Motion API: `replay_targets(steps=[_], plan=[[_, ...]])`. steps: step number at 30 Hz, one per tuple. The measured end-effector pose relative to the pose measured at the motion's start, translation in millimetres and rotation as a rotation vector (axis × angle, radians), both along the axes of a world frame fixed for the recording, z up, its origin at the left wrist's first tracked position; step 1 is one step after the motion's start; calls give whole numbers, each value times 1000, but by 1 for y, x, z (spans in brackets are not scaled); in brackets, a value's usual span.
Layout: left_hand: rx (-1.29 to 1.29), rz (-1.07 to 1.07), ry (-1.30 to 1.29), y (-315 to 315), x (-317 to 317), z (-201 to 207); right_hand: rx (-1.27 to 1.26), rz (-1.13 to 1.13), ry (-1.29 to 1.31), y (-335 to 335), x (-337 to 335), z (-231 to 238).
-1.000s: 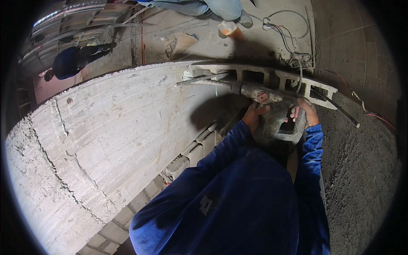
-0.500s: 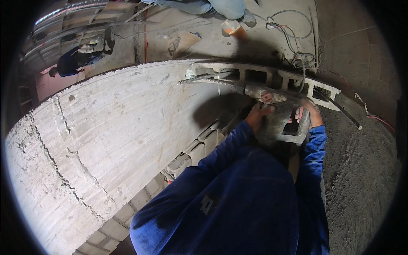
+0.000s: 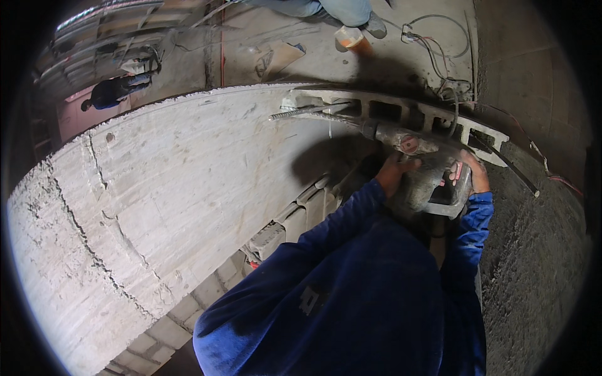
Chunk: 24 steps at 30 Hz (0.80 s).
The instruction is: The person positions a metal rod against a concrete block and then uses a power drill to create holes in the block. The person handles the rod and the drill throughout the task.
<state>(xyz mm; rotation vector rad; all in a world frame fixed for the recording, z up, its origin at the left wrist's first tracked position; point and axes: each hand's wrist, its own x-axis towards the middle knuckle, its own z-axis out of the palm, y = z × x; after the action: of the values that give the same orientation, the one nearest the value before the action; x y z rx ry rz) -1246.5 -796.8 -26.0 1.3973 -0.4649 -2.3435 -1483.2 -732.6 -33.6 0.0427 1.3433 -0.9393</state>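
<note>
A dusty grey rotary hammer drill (image 3: pixel 419 182) with a round reddish knob is in both my hands, above a row of hollow concrete blocks. My left hand (image 3: pixel 392 173) grips its body on the left side, thumb on top. My right hand (image 3: pixel 475 170) is wrapped round the rear handle, with fingers showing through the handle's opening. The drill's chuck (image 3: pixel 369 129) points left, toward the pale concrete wall (image 3: pixel 188 169). A thin rod or bit runs on from the chuck; whether its tip touches the wall I cannot tell.
A ribbed steel bar (image 3: pixel 301 111) juts from the blocks (image 3: pixel 384 111), and another bar (image 3: pixel 517 172) sticks out at right. Cables (image 3: pixel 442 69) lie on the floor beyond. An orange-and-white bucket (image 3: pixel 354 41) stands near a person's legs (image 3: pixel 345 9). Another person (image 3: pixel 116 91) is far left.
The whole view has shifted slightly, so the drill and my hands appear a little farther right and lower. My grip on the drill looks the same. The far-left person has changed pose.
</note>
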Motion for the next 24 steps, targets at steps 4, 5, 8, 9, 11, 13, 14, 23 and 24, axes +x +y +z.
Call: replay_targets(steps=[4, 5, 8, 9, 11, 13, 14, 23, 24], plan=[[13, -5, 32, 4, -4, 10, -23, -34, 30, 7, -1, 15], [13, 1, 64, 5, -5, 13, -40, -42, 33, 11, -3, 19], [-46, -45, 37, 14, -13, 24, -33, -57, 44, 19, -7, 24], [-49, -51, 15, 15, -15, 26, -26, -71, 39, 21, -7, 22], [-79, -56, -6, 16, -16, 27, -34, -80, 50, 23, -7, 17], [-79, -68, -38, 15, -15, 26, -39, -80, 34, 25, -7, 10], [-100, -58, -24, 15, -14, 24, -56, -85, 22, 26, -5, 8], [-74, -67, -81, 14, -13, 3, -59, -67, 6, 26, -9, -5], [-62, -73, -82, 13, -12, 2, -62, -62, 3, 25, -9, -5]])
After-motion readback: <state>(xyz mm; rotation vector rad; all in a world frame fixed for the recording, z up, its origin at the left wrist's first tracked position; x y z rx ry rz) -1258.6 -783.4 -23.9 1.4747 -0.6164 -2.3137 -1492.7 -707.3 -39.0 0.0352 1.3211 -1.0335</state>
